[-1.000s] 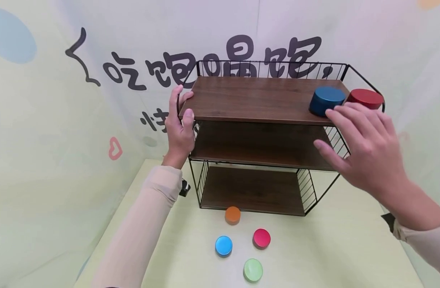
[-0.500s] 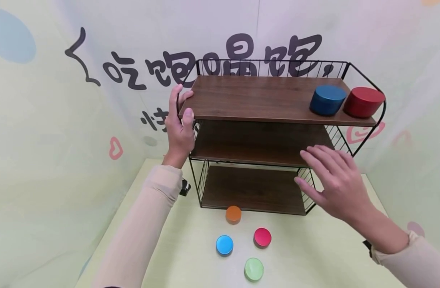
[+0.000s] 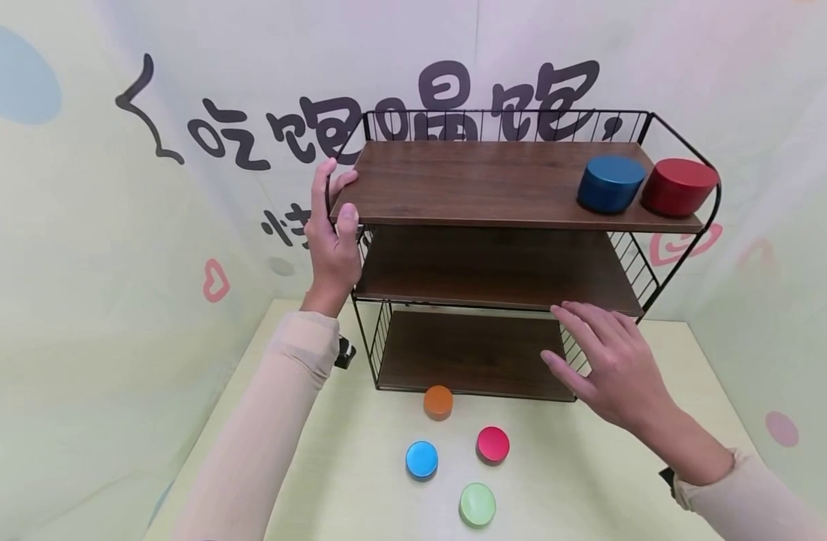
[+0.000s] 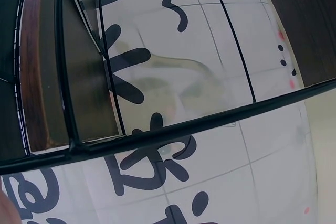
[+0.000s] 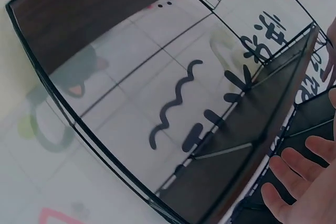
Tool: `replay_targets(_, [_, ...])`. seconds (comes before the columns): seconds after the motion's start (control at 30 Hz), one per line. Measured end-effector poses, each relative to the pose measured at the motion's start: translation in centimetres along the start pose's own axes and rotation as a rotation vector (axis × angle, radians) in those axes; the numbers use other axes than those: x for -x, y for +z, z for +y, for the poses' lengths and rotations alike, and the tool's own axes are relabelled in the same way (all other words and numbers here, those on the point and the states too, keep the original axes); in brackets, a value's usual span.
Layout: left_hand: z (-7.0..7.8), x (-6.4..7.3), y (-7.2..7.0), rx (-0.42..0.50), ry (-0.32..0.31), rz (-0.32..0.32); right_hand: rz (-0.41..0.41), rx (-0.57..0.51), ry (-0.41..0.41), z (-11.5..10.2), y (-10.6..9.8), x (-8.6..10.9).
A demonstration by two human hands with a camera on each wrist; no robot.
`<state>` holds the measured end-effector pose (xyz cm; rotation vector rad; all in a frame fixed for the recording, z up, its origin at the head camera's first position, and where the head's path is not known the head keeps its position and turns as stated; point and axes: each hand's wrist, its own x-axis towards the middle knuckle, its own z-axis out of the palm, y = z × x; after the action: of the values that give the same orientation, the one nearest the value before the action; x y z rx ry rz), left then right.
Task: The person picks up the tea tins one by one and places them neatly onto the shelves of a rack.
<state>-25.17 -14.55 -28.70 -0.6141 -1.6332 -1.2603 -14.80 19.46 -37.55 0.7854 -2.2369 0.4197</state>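
A three-tier shelf rack [image 3: 468, 188] with dark wood boards and a black wire frame stands in the head view. My left hand [image 3: 334, 255] grips its upper left side, fingers around the frame and thumb at the top board's front corner. On the right end of the top board sit a dark blue round tin [image 3: 611, 184] and a dark red round tin [image 3: 680, 187], side by side. Below them, in front of the rack's lower right, my right hand [image 3: 613, 368] hovers with fingers extended, holding nothing. Its spread fingers [image 5: 294, 174] also show in the right wrist view.
Several small round tins lie on the pale table [image 3: 555, 481] before the rack: orange [image 3: 438, 403], light blue [image 3: 422, 460], pinkish red [image 3: 493, 445] and light green [image 3: 477, 504]. The orange one is nearest the bottom board. A printed cloth backdrop [image 3: 183, 398] surrounds the table.
My right hand has come down and left from beside the two tins on the top board. My left hand keeps its grip on the rack. The view has shifted slightly.
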Motion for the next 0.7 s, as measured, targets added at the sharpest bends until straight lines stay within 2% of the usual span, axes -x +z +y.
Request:
replay_targets(0.47, [-0.1, -0.1, 0.0, 0.013, 0.002, -0.003, -0.072, -0.067, 0.084, -0.8, 4.8, 5.0])
replay_targets(0.7, [0.0, 0.0, 0.0, 0.011, -0.004, -0.004, -0.101, -0.133, 0.104, -1.5, 6.9, 7.1])
